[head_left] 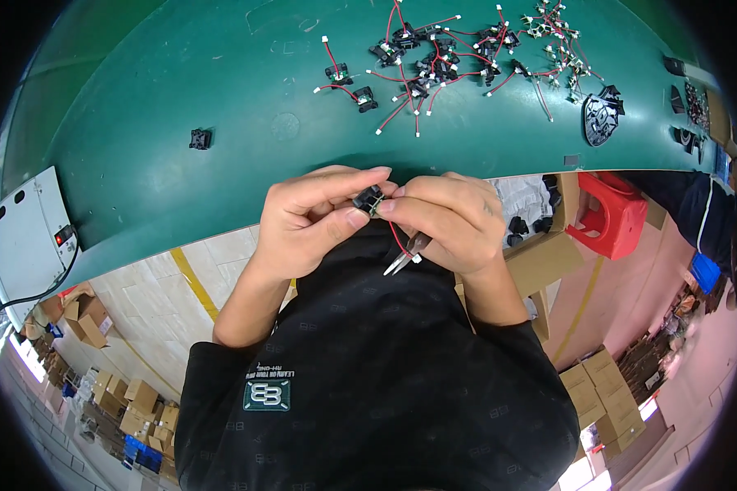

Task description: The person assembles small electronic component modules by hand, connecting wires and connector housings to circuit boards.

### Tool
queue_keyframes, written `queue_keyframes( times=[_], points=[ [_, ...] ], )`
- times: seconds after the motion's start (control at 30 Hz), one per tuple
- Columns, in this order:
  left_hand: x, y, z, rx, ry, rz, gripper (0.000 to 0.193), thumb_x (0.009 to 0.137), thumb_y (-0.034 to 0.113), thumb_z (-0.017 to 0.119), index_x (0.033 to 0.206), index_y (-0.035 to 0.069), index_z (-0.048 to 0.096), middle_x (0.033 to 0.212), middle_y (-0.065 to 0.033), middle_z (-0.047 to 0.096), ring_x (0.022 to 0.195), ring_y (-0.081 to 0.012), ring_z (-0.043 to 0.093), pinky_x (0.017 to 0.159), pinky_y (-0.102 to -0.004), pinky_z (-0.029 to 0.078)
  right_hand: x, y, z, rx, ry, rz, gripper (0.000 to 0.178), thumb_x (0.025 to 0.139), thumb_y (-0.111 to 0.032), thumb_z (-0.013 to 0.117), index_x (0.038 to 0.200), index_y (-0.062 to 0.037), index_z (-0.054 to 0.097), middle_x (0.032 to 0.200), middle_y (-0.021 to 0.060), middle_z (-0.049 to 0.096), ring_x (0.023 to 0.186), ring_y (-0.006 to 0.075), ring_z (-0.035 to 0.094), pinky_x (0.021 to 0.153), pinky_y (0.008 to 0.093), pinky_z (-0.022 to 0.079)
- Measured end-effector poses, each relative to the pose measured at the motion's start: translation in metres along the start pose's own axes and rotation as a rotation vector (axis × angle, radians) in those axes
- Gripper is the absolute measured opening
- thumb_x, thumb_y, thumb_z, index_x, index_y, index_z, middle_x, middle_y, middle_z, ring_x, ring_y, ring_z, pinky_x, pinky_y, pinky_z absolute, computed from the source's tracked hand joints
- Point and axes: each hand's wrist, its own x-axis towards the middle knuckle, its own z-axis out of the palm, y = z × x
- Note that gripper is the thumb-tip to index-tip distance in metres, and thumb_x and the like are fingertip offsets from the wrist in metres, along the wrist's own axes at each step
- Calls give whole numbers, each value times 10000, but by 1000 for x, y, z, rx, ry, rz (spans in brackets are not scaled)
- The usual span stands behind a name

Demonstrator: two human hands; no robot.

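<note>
In front of my chest, my left hand (299, 222) pinches a small black plastic housing (367, 198) between thumb and fingers. A little green circuit board (377, 206) sits at the housing's right side. My right hand (458, 221) has its thumb and fingertips closed on that board's edge. The same hand keeps a pointed metal tool (398, 263), seemingly tweezers, tucked in its palm with the two tips pointing down. A red wire (398, 236) with a white connector (416, 259) hangs from the board. My fingertips partly hide where board and housing meet.
On the green table (246, 176), several wired black housings (434, 69) lie beyond my hands. Wired boards (561, 53) are heaped farther right, near a black shell (602, 119). A lone housing (201, 139) lies left. An open carton (540, 245) and red stool (606, 214) stand right.
</note>
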Motion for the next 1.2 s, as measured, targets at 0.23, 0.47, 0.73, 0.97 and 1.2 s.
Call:
queue_keyframes(
  times=[0.23,0.47,0.73,0.97,1.2],
  points=[
    [3,-7,0,-117,-40,119,359,852,-65,620,1209,-66,586,1118,-191,645,1008,-202,641,814,-289,534,3,-3,-5,14,-39,-3,200,684,-78,800,860,-96,706,805,25,638,549,139,590,457,244,432],
    [1,-16,3,-434,-39,-1,378,881,-38,596,1250,-83,531,1153,-232,621,1046,-263,641,881,-359,559,4,-8,-3,77,28,80,219,674,-29,803,858,-85,697,819,44,640,594,153,612,504,248,475],
    [1,-22,4,-496,20,44,361,849,-52,621,1198,-57,532,1189,-247,605,1052,-274,642,898,-389,547,7,-16,-6,124,85,222,236,622,-16,797,827,-85,702,800,25,638,603,151,626,493,250,484],
    [1,-23,4,-448,27,42,362,833,-84,607,1179,-16,526,1239,-244,577,1062,-268,636,910,-395,534,7,-17,-7,101,86,219,214,645,-15,795,823,-83,699,801,23,639,604,152,627,496,251,488],
    [4,-25,8,-425,64,85,346,823,-116,597,1138,0,514,1244,-243,563,1085,-277,623,923,-401,526,2,-17,-4,93,88,228,232,622,-7,789,821,-85,698,804,18,637,599,141,616,501,245,486]
  ],
)
